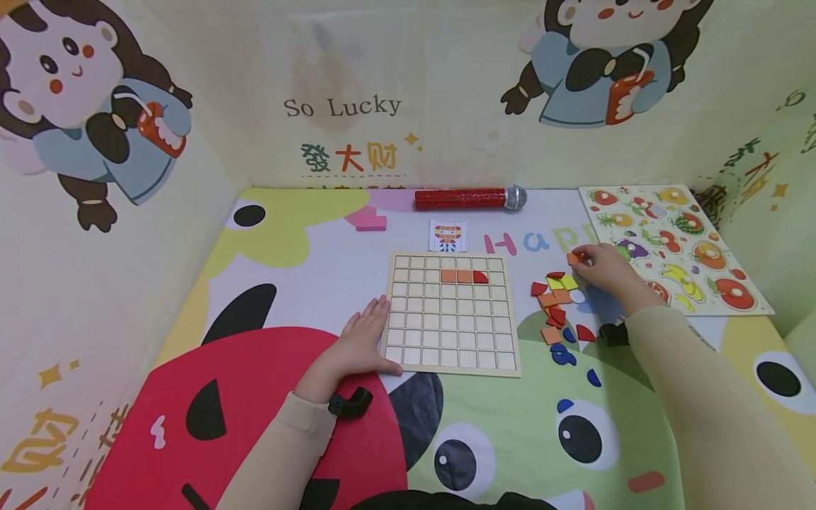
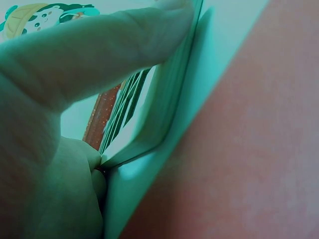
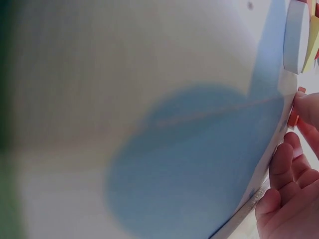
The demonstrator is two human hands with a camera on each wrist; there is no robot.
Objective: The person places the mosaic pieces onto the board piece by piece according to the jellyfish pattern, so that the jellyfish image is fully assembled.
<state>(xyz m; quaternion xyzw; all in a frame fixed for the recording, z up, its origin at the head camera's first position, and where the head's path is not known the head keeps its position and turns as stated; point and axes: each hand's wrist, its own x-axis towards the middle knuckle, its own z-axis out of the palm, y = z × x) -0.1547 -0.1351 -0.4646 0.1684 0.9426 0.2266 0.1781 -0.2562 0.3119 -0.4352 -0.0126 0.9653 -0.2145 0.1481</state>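
Observation:
A wooden grid board lies on the tabletop, with two orange squares and a red quarter-round piece in one of its upper rows. Along the board's left side rests my left hand, fingers straight and thumb at the lower corner; the left wrist view shows the thumb against the board's edge. My right hand pinches an orange square tile between thumb and fingertips, beyond the loose pieces. That tile appears edge-on in the right wrist view, partly covered by the thumb.
Loose red, orange, yellow and blue pieces lie right of the board. A small pattern card sits above it, with a red glittery microphone behind. At the right is a fruit-picture sheet. Cartoon-printed cloth covers table and walls.

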